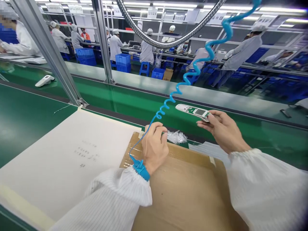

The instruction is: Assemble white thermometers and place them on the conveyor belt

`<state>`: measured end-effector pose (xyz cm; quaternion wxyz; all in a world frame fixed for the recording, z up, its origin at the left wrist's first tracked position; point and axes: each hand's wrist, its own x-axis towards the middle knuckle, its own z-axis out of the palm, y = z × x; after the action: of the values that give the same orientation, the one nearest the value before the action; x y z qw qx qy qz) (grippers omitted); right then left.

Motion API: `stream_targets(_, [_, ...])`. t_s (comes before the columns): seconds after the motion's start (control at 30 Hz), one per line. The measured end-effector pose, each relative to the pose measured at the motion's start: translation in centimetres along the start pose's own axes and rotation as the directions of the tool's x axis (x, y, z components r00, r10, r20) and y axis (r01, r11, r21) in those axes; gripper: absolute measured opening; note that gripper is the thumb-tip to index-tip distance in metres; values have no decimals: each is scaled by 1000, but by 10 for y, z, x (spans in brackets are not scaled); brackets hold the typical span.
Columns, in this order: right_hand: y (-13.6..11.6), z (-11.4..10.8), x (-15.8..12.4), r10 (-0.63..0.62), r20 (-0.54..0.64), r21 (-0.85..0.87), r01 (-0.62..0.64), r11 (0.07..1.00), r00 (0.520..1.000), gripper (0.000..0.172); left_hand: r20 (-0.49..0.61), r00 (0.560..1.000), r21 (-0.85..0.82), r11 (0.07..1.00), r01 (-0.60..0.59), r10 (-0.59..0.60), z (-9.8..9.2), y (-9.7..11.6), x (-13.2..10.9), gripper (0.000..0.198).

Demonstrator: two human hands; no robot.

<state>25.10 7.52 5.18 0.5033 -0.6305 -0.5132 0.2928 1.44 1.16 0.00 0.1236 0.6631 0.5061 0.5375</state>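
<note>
Device, white, board exposed, pinched at its end by R hand; L hand curled closed just beside plastic bag, blue strap on wrist.

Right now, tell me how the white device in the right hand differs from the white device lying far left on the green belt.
The open white device shows a green circuit board and screen; the closed white device shows only casing. The right hand holds the open one in the air; the closed one lies untouched on the green conveyor belt. Both are white, slim, elongated.
</note>
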Motion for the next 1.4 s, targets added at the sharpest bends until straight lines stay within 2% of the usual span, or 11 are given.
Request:
stream_targets(0.1, [-24, -14, -43, -32, 166, 132, 10, 991, 986, 36, 47, 995, -76, 994, -80, 84, -7, 12, 0, 36])
stream_targets(0.17, [-30, -15, -68, -57, 248, 176, 13, 984, 967, 40, 217, 972, -203, 978, -45, 90, -13, 22, -2, 44])
stream_targets(0.27, [-24, -8, -96, -84, 235, 131, 54, 990, 968, 42, 580, 813, -259, 932, 252, -58, -23, 36, -11, 35])
stream_targets(0.33, [-14, -3, -109, -163, 143, -23, 168, 986, 976, 40, 667, 724, -178, 907, 381, -173, -30, 43, -16, 30])
stream_targets(0.4, [-4, 0, -118, -342, 72, -188, 349, 918, 937, 34, 642, 740, -124, 926, 358, -200, -37, 45, -20, 31])
stream_targets(0.5, [8, -2, -124, -602, 97, -335, 596, 730, 793, 20, 606, 777, -27, 972, 235, -171, -44, 46, -21, 33])
stream_targets(0.67, [12, -1, -123, -749, 169, -524, 702, 482, 641, 5, 601, 772, 113, 978, 175, -208, -44, 41, -21, 30])
stream_targets(1.0, [7, 18, -124, -734, 106, -657, 601, 454, 671, 4, 493, 865, 33, 995, 94, -98, -40, 27, -20, 26])
stream_targets(1.1, [10, 19, -122, -763, 160, -682, 629, 373, 626, 10, 505, 857, 63, 994, 84, -104, -40, 26, -19, 28])
stream_targets(1.2, [10, 21, -120, -786, 202, -697, 650, 303, 584, 20, 485, 851, 89, 980, 180, -200, -36, 26, -21, 26])
stream_targets(1.4, [-5, 31, -119, -792, 197, -653, 680, 334, 578, 20, 370, 835, 91, 910, 404, -408, -26, 30, -25, 29])
